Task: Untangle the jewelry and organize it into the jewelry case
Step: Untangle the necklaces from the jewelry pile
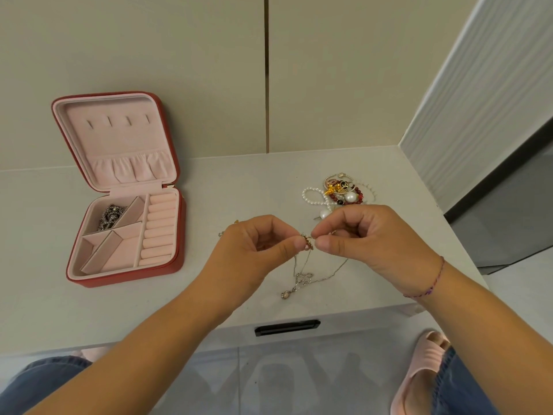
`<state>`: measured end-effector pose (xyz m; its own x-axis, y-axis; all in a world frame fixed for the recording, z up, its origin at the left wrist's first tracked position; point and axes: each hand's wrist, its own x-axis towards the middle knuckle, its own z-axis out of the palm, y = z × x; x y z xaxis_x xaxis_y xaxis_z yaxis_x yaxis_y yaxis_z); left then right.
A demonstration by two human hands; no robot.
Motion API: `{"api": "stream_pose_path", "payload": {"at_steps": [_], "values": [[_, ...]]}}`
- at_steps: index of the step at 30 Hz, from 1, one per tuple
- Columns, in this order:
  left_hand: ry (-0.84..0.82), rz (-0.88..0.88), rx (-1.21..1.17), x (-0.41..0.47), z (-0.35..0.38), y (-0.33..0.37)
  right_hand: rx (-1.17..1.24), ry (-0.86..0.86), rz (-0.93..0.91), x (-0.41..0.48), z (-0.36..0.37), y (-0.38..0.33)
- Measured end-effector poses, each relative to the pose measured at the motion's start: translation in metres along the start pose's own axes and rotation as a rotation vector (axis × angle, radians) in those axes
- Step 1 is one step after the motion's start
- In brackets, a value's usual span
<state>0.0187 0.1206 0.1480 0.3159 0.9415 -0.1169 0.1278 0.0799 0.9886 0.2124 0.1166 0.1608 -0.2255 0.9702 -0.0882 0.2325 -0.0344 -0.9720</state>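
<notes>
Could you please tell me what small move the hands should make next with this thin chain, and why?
Probably ease the two pinches slightly apart to loosen the snag. The left hand and right hand both pinch the thin chain at a small gold piece, and below them its strands hang into a tangled loop on the countertop.

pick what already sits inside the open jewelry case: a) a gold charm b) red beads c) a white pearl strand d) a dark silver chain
d: a dark silver chain lies in the back left compartment of the case, while the pearls, gold charm and red beads sit in the pile on the table.
</notes>
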Motion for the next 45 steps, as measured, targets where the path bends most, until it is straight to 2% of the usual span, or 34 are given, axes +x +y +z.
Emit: {"api": "stream_pose_path", "payload": {"at_steps": [4,12,20,39,45], "values": [[-0.022,0.001,-0.049,-0.0012,0.0010,-0.0012,-0.009,0.021,0.001,0.0012,0.0004,0.0007],[-0.001,0.020,0.026,-0.0005,0.0011,-0.0021,-0.028,0.000,-0.025,0.0002,0.0020,0.0019],[0.014,0.024,-0.006,0.0004,-0.0008,-0.0029,-0.026,0.021,-0.014,-0.0012,0.0023,-0.0003],[0.052,0.013,0.057,-0.0031,0.0017,0.0029,0.005,-0.051,-0.010,-0.0013,0.0047,-0.0001],[0.037,-0.013,0.007,-0.0025,0.0013,0.0029,-0.056,-0.064,-0.088,-0.0024,0.0079,0.0014]]}}
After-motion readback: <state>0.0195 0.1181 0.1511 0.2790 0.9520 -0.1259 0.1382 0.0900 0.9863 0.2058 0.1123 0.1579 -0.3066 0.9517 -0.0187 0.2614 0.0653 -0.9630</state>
